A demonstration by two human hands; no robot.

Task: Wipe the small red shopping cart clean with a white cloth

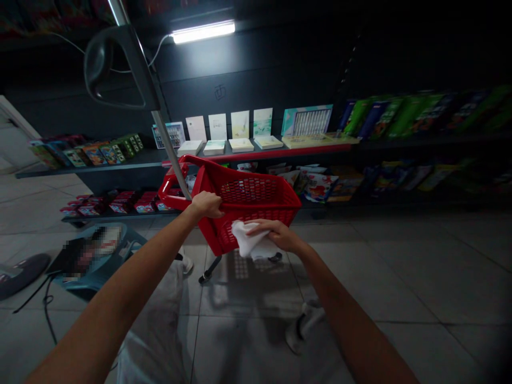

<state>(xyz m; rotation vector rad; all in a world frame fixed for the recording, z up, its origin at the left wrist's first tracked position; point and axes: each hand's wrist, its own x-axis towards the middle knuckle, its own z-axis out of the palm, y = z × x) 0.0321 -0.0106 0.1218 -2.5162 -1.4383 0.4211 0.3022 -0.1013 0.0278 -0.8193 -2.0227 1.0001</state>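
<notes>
A red plastic rolling shopping basket (212, 181) with perforated walls stands on small wheels in front of me. My left hand (207, 204) is closed over its near rim, close to the handle end. Pressed against the near outer wall is a white cloth (248, 241), held bunched under the fingers of my right hand (276, 233). A long metal pole (172, 152) with a dark loop grip (120, 69) rises at the basket's left end, beside the red handle (170, 192).
Behind the basket runs a dark shelf (148, 156) with upright books (240, 125), boxes and bagged goods (316, 184). A blue-grey plastic stool (132, 234) bearing items is at left, by a round base (24, 274). A lamp (204, 32) glows above. My feet are on the tiled floor (384, 288).
</notes>
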